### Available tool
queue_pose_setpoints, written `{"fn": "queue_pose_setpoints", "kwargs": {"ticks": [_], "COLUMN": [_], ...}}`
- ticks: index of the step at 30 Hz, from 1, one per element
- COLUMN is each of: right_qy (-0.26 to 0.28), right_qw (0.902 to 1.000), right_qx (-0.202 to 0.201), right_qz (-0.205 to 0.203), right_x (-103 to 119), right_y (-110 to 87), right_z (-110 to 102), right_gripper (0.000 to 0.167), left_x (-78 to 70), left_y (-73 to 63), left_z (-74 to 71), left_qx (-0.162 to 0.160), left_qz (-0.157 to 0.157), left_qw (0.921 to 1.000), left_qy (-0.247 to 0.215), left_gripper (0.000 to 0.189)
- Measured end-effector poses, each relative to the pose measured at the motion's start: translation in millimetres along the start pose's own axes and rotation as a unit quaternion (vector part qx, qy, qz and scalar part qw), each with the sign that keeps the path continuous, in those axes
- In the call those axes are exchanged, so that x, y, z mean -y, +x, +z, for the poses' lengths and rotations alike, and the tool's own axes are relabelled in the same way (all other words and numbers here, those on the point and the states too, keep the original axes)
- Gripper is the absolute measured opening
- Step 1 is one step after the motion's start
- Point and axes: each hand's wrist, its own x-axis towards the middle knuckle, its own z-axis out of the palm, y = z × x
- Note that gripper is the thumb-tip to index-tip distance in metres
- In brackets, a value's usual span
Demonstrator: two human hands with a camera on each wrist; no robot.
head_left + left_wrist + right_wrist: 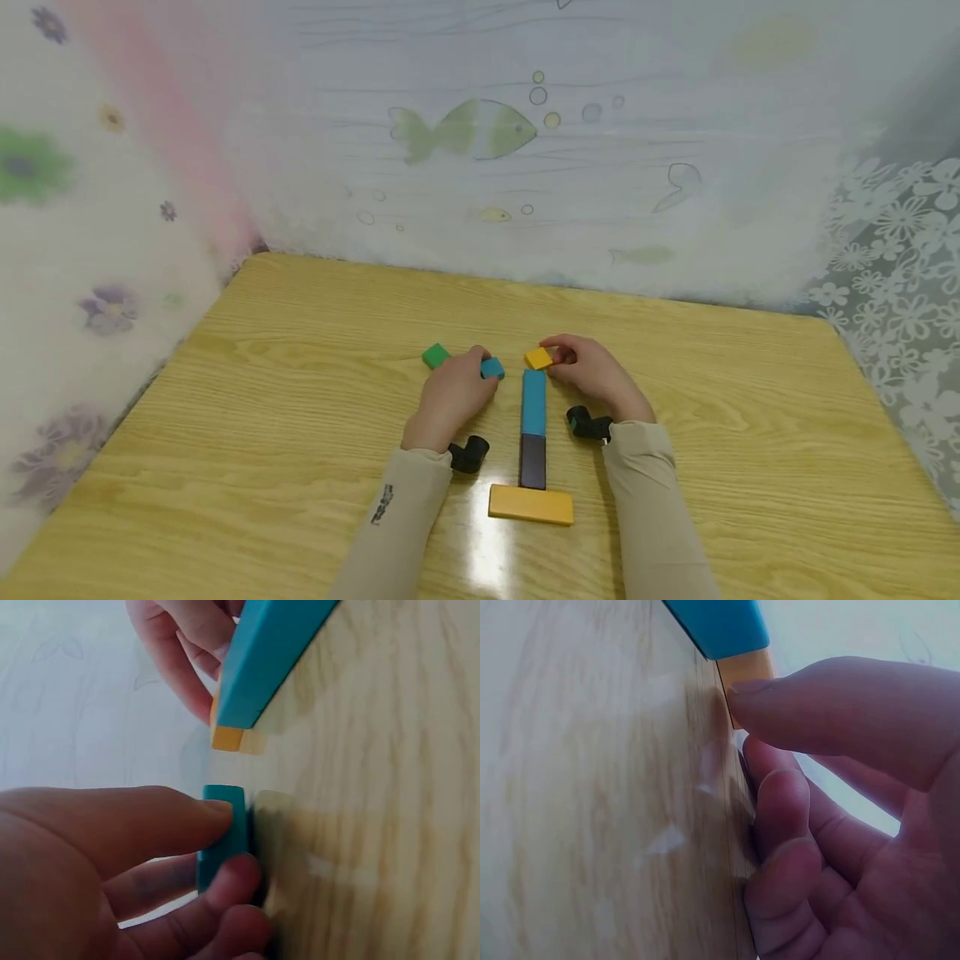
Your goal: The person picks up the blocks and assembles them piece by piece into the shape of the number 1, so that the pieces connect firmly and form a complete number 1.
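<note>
My left hand (452, 393) pinches a small blue block (492, 368) between thumb and fingers, close over the table; the left wrist view shows the thumb on one face of it. Across from it, my right hand (596, 372) holds a small yellow block (537, 358) by its right side, thumb on the near edge. That yellow block lies at the far end of a long blue block (534, 403). A dark purple block (532, 462) continues the line toward me, and a long yellow block (531, 505) lies crosswise at its near end.
A green block (435, 356) lies just beyond my left hand, partly covered by it. Black wrist devices (470, 455) jut inward from both sleeves. The wooden table (300, 333) meets a wall with a painted fish at the back and a flowered wall on the left.
</note>
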Motion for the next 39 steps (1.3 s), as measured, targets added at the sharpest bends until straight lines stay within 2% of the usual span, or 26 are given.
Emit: {"fn": "queue_pose_setpoints", "kwargs": {"ticks": [9, 19, 39], "right_qy": [-0.001, 0.001, 0.011], "right_qw": [1.0000, 0.9999, 0.9998], "right_qx": [-0.007, -0.016, -0.009], "right_qz": [0.003, 0.004, 0.011], "right_x": [0.7, 1.5, -0.1], "right_y": [0.6, 0.8, 1.3], "right_z": [1.8, 2.1, 0.2], "right_gripper": [0.036, 0.034, 0.035], "left_x": [2.1, 2.6, -2.1], "left_y": [7.5, 14.0, 15.2], "left_z": [7.4, 13.8, 18.9], "left_qx": [-0.030, -0.060, -0.057], "left_qz": [0.030, 0.048, 0.060], "left_qw": [0.9990, 0.9967, 0.9961], "left_qy": [0.012, 0.027, 0.030], "left_gripper": [0.035, 0.035, 0.040]}}
